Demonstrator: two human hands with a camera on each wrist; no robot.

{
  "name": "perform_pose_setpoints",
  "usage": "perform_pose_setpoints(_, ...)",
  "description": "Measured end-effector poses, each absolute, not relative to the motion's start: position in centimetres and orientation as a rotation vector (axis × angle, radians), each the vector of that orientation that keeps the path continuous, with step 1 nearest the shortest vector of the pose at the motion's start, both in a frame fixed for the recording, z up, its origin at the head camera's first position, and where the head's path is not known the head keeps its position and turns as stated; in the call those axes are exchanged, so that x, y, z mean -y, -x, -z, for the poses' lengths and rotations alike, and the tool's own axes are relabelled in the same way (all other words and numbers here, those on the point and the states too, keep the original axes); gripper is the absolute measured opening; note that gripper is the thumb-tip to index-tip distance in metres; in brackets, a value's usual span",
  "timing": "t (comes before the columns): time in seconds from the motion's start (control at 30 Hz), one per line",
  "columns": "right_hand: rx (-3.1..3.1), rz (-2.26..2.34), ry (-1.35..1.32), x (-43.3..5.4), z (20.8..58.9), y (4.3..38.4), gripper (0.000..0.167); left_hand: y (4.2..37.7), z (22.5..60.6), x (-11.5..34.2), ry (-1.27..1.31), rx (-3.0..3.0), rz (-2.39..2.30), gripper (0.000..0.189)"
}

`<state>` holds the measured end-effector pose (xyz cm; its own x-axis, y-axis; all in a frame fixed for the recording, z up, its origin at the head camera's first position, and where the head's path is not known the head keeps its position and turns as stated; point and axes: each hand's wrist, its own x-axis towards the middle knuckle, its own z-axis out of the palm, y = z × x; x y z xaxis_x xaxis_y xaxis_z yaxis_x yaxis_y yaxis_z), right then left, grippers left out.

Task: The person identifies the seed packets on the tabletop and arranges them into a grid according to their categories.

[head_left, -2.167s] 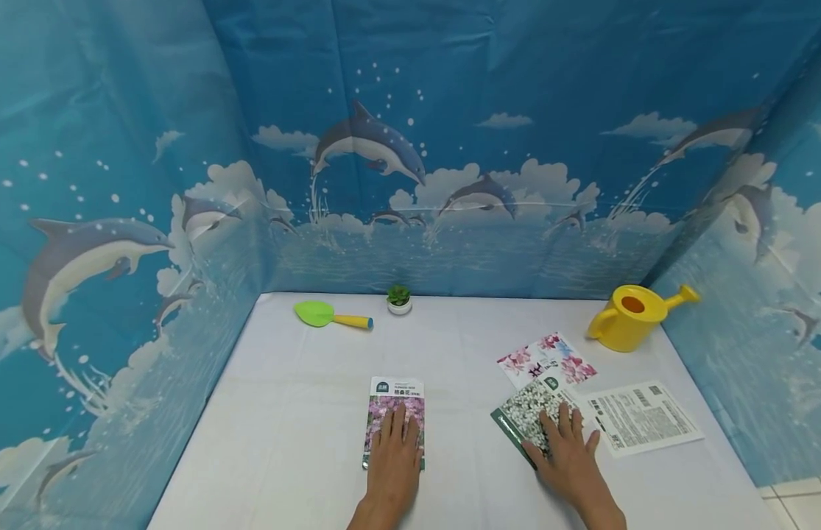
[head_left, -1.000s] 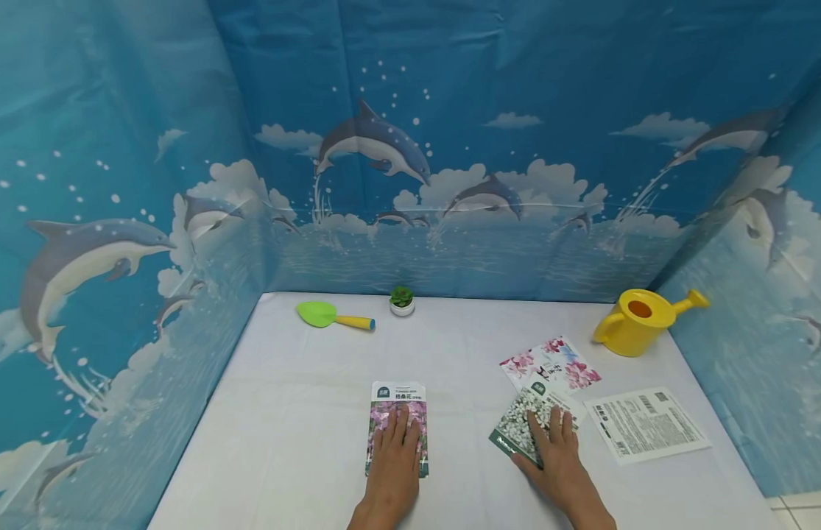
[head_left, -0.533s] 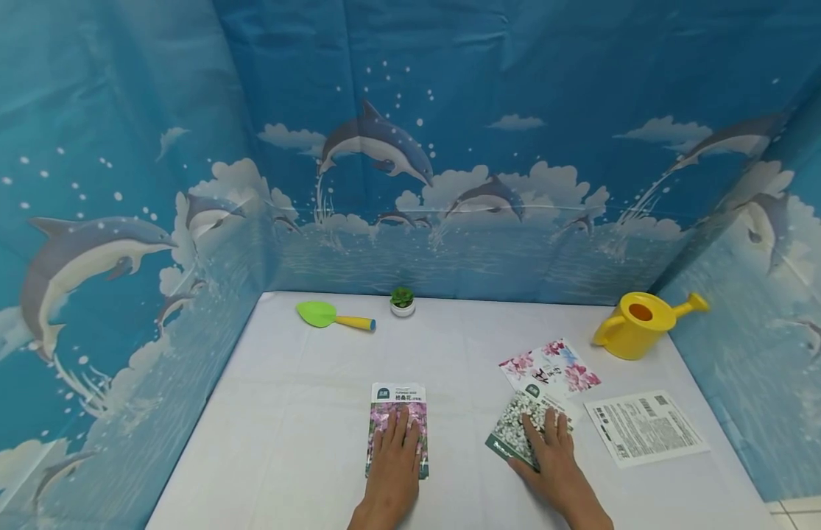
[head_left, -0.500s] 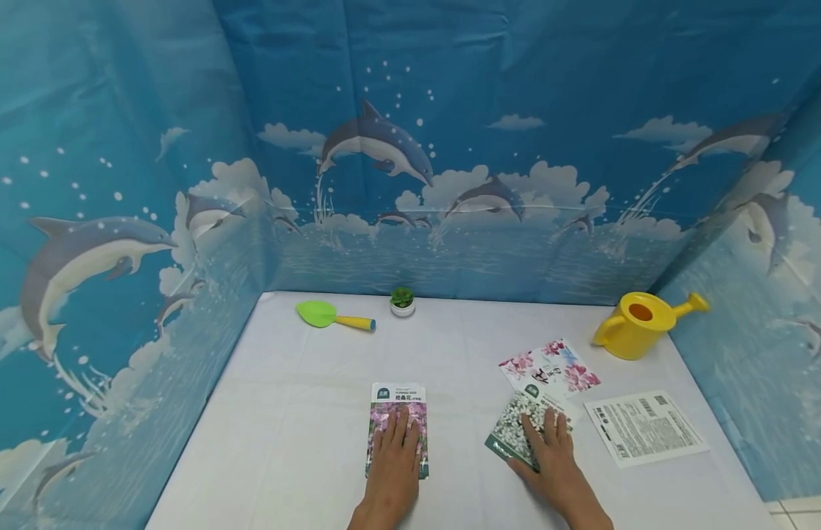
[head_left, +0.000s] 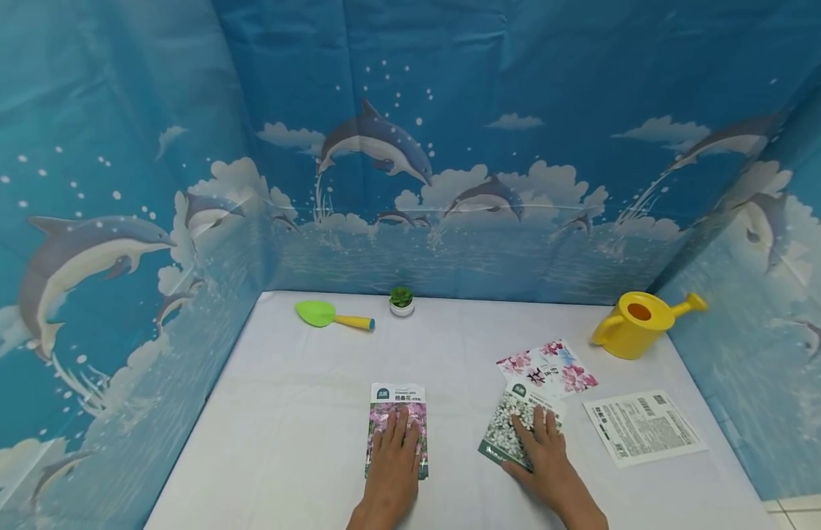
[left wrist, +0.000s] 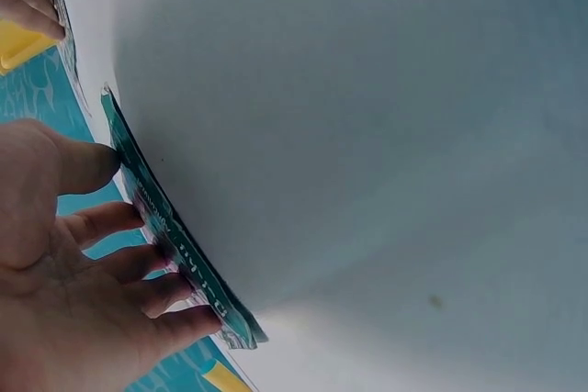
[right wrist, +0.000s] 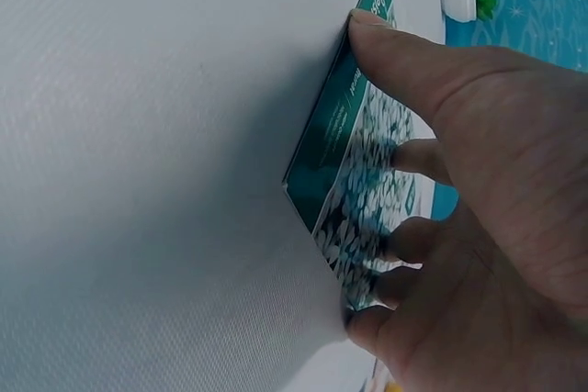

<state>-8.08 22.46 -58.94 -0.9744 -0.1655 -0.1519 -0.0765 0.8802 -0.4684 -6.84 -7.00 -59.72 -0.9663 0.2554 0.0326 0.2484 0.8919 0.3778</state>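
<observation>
A seed packet with pink flowers (head_left: 398,397) lies upright in line with the table's middle. My left hand (head_left: 392,471) rests on it, fingers extended over its lower half; the left wrist view shows the fingertips touching the packet's green-edged face (left wrist: 175,231). To the right, a white-flower seed packet (head_left: 508,427) lies tilted under my right hand (head_left: 548,467). Spread right fingertips press on its face, and the thumb touches its green bottom edge in the right wrist view (right wrist: 322,158). Its top corner overlaps a pink-and-white flower packet (head_left: 549,368) behind it.
Another packet (head_left: 642,427), text side up, lies right of my right hand. Behind stands a yellow watering can (head_left: 632,327). A green toy trowel (head_left: 316,313) and a small potted succulent (head_left: 401,300) are near the back edge. Dolphin-printed blue curtains (head_left: 450,243) surround the white table.
My right hand has slid the white-flower packet leftward and slightly toward me, turning it more upright, away from the text-side-up packet. The left hand stays on the pink-flower packet.
</observation>
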Motion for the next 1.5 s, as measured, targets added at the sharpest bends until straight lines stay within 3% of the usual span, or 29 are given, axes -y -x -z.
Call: perform_pose_setpoints(1.5, -2.635, 0.927, 0.322, -20.8, 58.4, 8.1, 0.091, 6.2, 59.0, 6.9, -0.434, -2.997, -0.564, 0.052)
